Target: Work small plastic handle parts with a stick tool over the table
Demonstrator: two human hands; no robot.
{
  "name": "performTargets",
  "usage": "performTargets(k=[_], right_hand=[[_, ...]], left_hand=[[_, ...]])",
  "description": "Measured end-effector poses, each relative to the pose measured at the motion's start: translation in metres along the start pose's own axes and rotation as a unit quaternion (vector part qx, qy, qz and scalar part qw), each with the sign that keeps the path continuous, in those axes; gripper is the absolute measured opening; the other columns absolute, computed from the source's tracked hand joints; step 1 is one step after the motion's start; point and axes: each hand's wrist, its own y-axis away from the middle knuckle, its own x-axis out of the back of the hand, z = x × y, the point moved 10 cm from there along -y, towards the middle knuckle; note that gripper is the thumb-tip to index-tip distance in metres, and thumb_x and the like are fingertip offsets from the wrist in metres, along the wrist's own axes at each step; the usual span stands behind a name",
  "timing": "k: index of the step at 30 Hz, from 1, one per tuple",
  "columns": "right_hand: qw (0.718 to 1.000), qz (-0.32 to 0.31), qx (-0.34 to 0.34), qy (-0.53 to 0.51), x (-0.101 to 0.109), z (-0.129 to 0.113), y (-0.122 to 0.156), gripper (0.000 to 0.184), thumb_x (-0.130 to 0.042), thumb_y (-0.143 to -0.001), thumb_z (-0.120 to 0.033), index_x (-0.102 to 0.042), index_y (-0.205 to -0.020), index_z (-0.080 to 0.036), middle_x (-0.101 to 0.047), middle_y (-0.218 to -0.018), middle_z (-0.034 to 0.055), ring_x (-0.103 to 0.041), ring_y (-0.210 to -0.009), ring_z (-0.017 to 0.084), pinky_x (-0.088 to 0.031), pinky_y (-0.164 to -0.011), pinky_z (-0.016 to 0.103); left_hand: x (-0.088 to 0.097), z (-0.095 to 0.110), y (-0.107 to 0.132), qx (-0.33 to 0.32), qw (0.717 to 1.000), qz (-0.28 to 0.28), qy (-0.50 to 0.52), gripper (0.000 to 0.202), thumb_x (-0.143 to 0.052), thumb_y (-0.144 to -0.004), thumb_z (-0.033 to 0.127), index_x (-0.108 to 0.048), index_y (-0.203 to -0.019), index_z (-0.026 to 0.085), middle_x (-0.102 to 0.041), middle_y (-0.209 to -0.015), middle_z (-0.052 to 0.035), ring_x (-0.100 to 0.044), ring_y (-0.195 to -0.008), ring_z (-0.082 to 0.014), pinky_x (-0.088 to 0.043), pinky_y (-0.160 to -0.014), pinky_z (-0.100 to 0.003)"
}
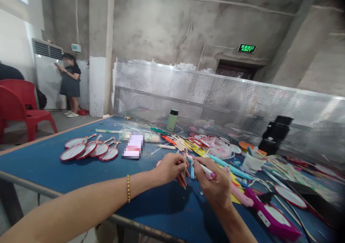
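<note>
My left hand [170,168] is closed around a thin wooden stick [185,156], which stands nearly upright between thumb and fingers. Part of a red rim shows just behind that hand, mostly hidden. Gripped in my right hand [217,183] is a white and purple marker pen [208,171], its tip pointing left at the stick. Both hands hover over the blue table [151,196], close together. To the left lie several small round fans [73,151] with red rims and wooden handles, overlapping each other. A phone [133,146] with a lit screen lies beyond my left hand.
A green bottle [172,120] stands at the back by a perforated metal screen [167,88]. On the right are a white cup [252,163] with tools, a purple device [279,218], cords and loose sticks. Red chairs [24,110] and a standing person [70,77] are at left.
</note>
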Motion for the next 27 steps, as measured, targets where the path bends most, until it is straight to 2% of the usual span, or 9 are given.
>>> performTargets(k=[5,11,16,21,27], right_hand=[[1.0,-0.006,0.016,-0.01,-0.0011,-0.0051,-0.0007,0.011,-0.059,-0.087,-0.018,-0.07,-0.089,-0.02,-0.07,-0.077,0.0011,-0.066,-0.066,0.013,-0.052,-0.065,0.024],[1.0,-0.001,-0.009,-0.001,0.0004,0.0004,0.0004,0.011,-0.058,-0.088,-0.022,-0.069,-0.087,-0.02,-0.07,-0.074,0.0019,-0.064,-0.063,0.014,-0.052,-0.062,0.025],[1.0,-0.015,0.014,-0.011,-0.0024,-0.0028,0.0021,0.011,-0.058,-0.088,-0.019,-0.069,-0.09,-0.021,-0.072,-0.08,0.0023,-0.067,-0.072,0.015,-0.052,-0.069,0.026],[1.0,0.0,-0.013,0.009,0.0015,-0.0004,-0.0007,0.012,-0.058,-0.089,-0.021,-0.069,-0.087,-0.02,-0.07,-0.072,0.0011,-0.065,-0.062,0.014,-0.051,-0.062,0.024],[1.0,-0.013,0.017,0.007,-0.0012,-0.0086,-0.0025,0.012,-0.057,-0.089,-0.021,-0.069,-0.087,-0.02,-0.071,-0.076,0.0021,-0.067,-0.066,0.014,-0.052,-0.065,0.024]], left_hand=[[-0.0006,-0.0024,-0.0015,-0.003,1.0,-0.005,-0.001,0.018,-0.057,-0.071,0.03,-0.049,-0.079,0.016,-0.063,-0.064,-0.0013,-0.062,-0.044,-0.0159,-0.051,-0.042,-0.027],[-0.0007,-0.0022,-0.0008,-0.003,1.0,-0.004,0.004,0.016,-0.056,-0.071,0.029,-0.049,-0.079,0.016,-0.062,-0.063,-0.0012,-0.062,-0.044,-0.0157,-0.051,-0.042,-0.027],[-0.0011,-0.0023,-0.0016,-0.007,1.0,-0.006,0.004,0.016,-0.055,-0.071,0.028,-0.049,-0.079,0.016,-0.063,-0.064,-0.0015,-0.063,-0.045,-0.017,-0.051,-0.042,-0.028],[-0.0009,-0.0026,-0.001,-0.008,1.0,-0.008,0.0,0.015,-0.055,-0.072,0.028,-0.049,-0.079,0.016,-0.063,-0.066,-0.0022,-0.063,-0.045,-0.0166,-0.052,-0.043,-0.028],[-0.0013,-0.0015,-0.0004,-0.014,1.0,-0.011,-0.002,0.015,-0.054,-0.072,0.028,-0.05,-0.08,0.016,-0.062,-0.063,-0.0007,-0.063,-0.046,-0.0166,-0.052,-0.043,-0.027]])
